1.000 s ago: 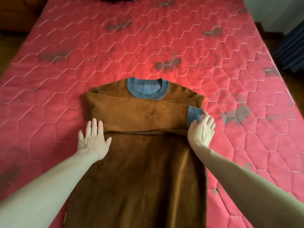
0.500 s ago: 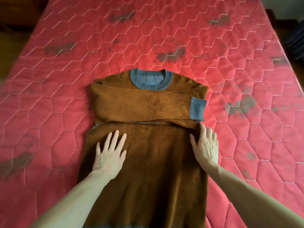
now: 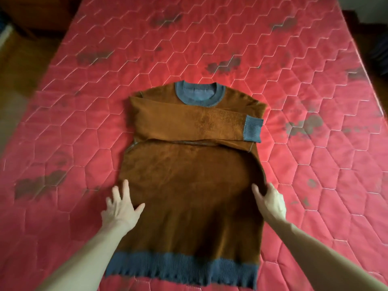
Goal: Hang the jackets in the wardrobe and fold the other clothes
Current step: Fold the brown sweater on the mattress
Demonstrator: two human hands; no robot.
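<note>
Brown sweater (image 3: 189, 175) lies flat mid-mattress (image 3: 210, 38), sleeve folded across. Left hand (image 3: 120, 208) at eight o'clock, fingers spread on its edge; right hand (image 3: 270, 201) at four o'clock pinches the side seam.

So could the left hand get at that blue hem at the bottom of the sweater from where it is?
Probably yes. The left hand rests open at the sweater's left edge, and the blue hem lies flat, nearer the person, with nothing on top of it.
</note>
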